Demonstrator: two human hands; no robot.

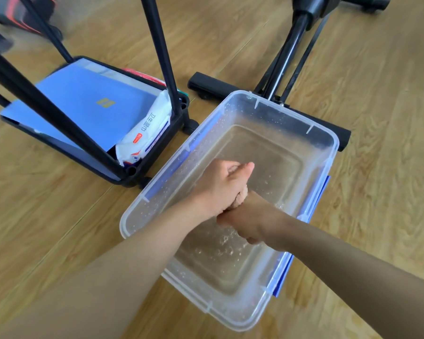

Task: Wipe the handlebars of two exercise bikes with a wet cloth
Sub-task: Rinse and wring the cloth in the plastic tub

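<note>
The left grip (222, 185) and the right grip (249, 217) are both fists clamped on a wadded pinkish cloth (240, 201), held over a clear plastic tub (328, 143) of water on a wooden floor (377, 94). Only the cloth's middle shows, between the touching fists. Bubbles dot the water beneath. A bike's black base bar (213, 85) lies behind the tub. To the left, a black cart (162, 148) holds a blue folder (83, 99) and a pack of wipes (147, 128).
</note>
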